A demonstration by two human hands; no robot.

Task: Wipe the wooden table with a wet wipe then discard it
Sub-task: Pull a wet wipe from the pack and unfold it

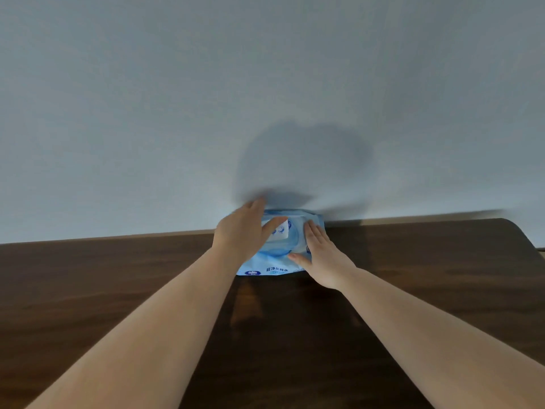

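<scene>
A light blue pack of wet wipes (277, 262) lies flat at the far edge of the dark wooden table (118, 290), against the wall. My left hand (241, 231) rests on the pack's left side, fingers spread, with the thumb on the white lid flap (278, 231). My right hand (321, 255) lies flat on the pack's right side, fingers together and pointing away from me. No loose wipe is visible.
A pale blue-grey wall (265, 98) rises right behind the table and carries the shadow of my hands. The table's rounded right corner (513, 228) shows at the far right.
</scene>
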